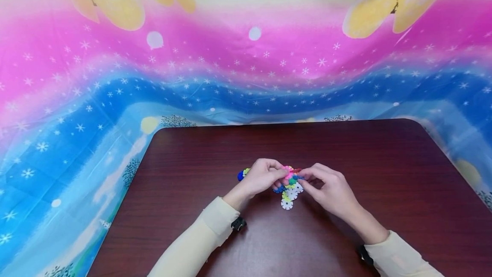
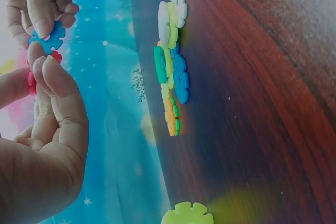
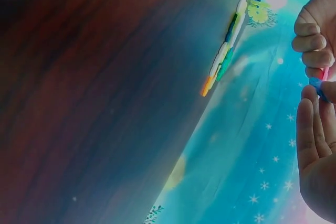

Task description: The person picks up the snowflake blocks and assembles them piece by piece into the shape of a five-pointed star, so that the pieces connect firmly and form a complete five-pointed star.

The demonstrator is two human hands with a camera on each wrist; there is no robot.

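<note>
With my left hand (image 1: 262,176) pinching the pink disc (image 1: 288,172) and my right hand (image 1: 332,187) pinching the blue disc (image 2: 55,37), above the linked discs (image 1: 291,194) on the table (image 1: 192,174), I'd best square them notch to notch before pressing.

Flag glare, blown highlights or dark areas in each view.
Head: soft pale sheen on the table low in frame; left wrist: hazy yellow smear beside the yellow-green disc, probably its reflection; right wrist: table mostly dark, backdrop washed to near-white in a patch near the top, blue disc small and soft near the right edge.
</note>
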